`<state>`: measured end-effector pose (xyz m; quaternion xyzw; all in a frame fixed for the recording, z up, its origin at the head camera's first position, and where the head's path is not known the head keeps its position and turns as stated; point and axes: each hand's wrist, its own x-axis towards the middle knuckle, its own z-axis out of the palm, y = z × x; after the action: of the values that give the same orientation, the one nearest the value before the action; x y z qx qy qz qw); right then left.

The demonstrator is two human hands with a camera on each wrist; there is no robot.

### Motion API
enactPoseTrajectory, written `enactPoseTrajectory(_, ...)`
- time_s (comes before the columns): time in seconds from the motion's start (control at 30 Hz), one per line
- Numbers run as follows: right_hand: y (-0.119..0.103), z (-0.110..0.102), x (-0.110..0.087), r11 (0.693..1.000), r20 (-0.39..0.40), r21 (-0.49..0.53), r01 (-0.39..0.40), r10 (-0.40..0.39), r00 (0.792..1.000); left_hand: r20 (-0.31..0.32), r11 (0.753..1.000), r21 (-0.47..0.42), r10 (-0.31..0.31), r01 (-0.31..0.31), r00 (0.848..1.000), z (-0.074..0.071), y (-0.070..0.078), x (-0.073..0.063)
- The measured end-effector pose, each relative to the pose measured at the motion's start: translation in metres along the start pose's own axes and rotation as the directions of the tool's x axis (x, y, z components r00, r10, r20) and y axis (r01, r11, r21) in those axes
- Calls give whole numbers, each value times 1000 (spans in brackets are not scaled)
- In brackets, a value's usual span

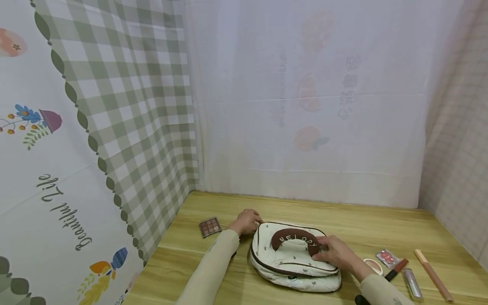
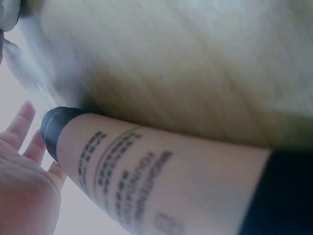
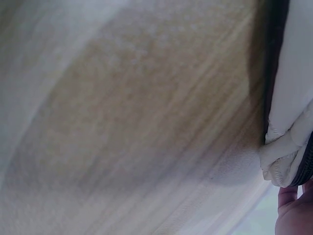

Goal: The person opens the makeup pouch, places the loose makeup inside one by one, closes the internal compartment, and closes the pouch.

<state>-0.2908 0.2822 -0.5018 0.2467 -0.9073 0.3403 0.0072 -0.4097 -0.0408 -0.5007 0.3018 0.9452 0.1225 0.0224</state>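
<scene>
A white quilted makeup bag [image 1: 293, 275] with brown piping, small bow prints and a dark zip sits in front of me. Its curved brown handle [image 1: 291, 234] reads "MELODY". My right hand [image 1: 337, 253] grips the bag at the handle's right end, thumb on the near side and fingers behind. At the back left corner, my left hand [image 1: 247, 221] has its fingertips against the bag's edge; whether they pinch the zip is hidden. Close beside the left wrist lies a foundation tube [image 2: 146, 169] with black ends, mostly covered by the forearm in the head view.
An eyeshadow palette [image 1: 209, 227] lies left of my left hand. On the right are a round compact [image 1: 372, 267], a small clear case with red inside [image 1: 387, 258], a red-and-black tube [image 1: 396, 270], a silvery tube [image 1: 412, 284] and a long brown stick [image 1: 433, 275]. Cloth hangs around the table.
</scene>
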Motion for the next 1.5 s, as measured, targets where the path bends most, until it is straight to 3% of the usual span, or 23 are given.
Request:
enactPoseTrajectory(0.27,-1,3,0,1000,-4,-3,28,-28,1000,0,998,-64,-8,8,1000,-2,-2,-8)
enactPoseTrajectory(0.57,0,0,-4,1000,-20,-15,-12,12,1000,-15,987,-160,-26,24,1000,-13,-5,-19)
enactPoseTrajectory(0.73,0,-2,-6,998,-22,-51,-33,32,999,-30,991,-131,-14,10,999,-18,-6,-28)
enactPoseTrajectory(1.0,1,2,-2,999,-15,-29,-40,40,999,-52,1000,-7,-29,28,998,-31,-4,-57)
enactPoseTrajectory(1.17,-1,0,-2,998,-13,-17,-63,63,998,-110,1000,5,-9,9,994,-34,0,-74)
enactPoseTrajectory(1.3,-2,1,-3,997,-16,-30,-71,71,997,-166,1000,-25,8,-13,986,-28,2,-88)
enactPoseTrajectory(1.5,-2,4,-3,997,-25,-47,-59,58,998,-209,992,-123,-27,1,978,-18,7,-109)
